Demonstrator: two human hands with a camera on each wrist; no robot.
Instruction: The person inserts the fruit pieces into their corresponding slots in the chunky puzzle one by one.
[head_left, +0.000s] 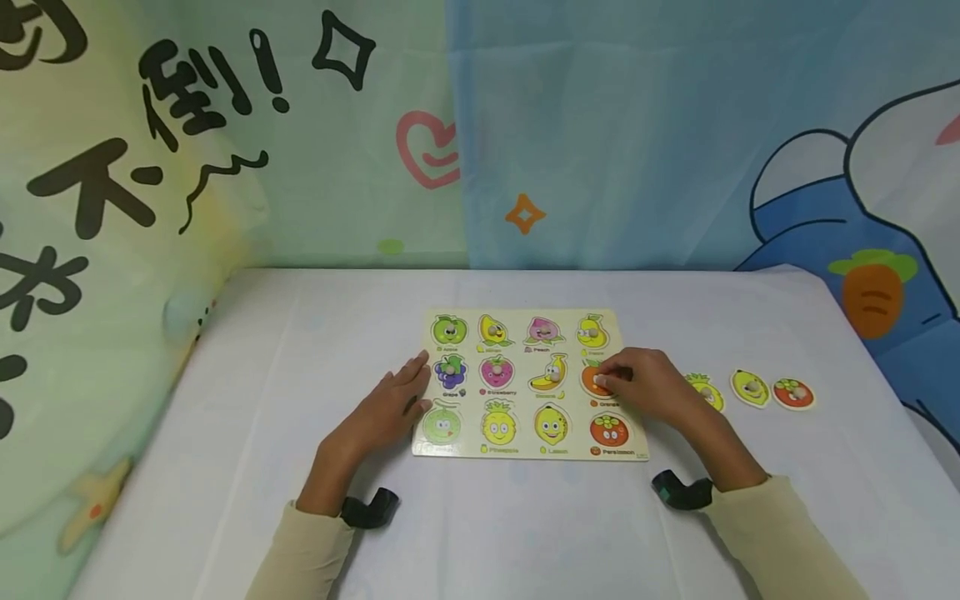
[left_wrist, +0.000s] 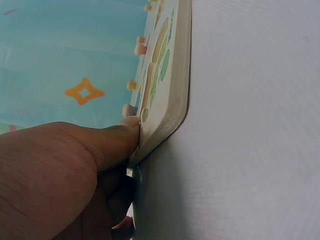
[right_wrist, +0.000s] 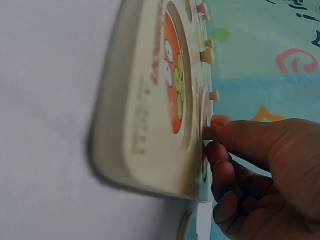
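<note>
A fruit peg puzzle board (head_left: 525, 408) lies on the white table. My right hand (head_left: 648, 383) pinches the knob of the orange puzzle piece (head_left: 591, 380) between thumb and fingers; the piece sits at the orange place in the right column and is partly hidden by the hand. In the right wrist view the thumb (right_wrist: 245, 135) meets the knob just above the board's surface. My left hand (head_left: 386, 412) rests against the board's left edge, fingers fairly straight in the head view. Its thumb (left_wrist: 112, 142) presses the board's edge near the corner.
Right of the board lie loose pieces: a pineapple piece (head_left: 705, 392) partly behind the right wrist, a lemon piece (head_left: 750, 388) and a persimmon piece (head_left: 793, 394). Knobbed pieces such as the banana (head_left: 549, 372) sit in the upper rows. A printed cloth (head_left: 600, 125) hangs behind the table.
</note>
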